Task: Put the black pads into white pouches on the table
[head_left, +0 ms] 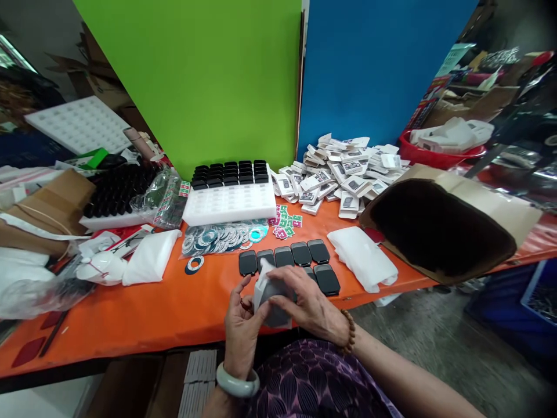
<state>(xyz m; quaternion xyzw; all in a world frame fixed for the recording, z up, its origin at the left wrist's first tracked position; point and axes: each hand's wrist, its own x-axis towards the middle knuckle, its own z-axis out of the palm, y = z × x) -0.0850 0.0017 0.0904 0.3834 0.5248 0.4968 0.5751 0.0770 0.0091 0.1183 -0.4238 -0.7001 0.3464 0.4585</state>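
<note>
Both my hands hold a small white cardboard box (266, 290) with a dark grey face, just above the near edge of the orange table (174, 313). My left hand (241, 330), with a pale bangle on the wrist, grips the box's left side. My right hand (307, 303), with a bead bracelet on the wrist, wraps over its top and right side. Just beyond the box lies a row of black flat rounded devices (284, 256), with one more black device (327, 279) to the right of my hand.
A white tray (230, 203) partly filled with black devices stands at the middle back. In front of it lie a bag of round metal rings (221, 237) and coloured stickers (287, 223). A heap of white boxes (343, 171) lies back right, an open cardboard box (439, 229) right, white bags (363, 258) nearby.
</note>
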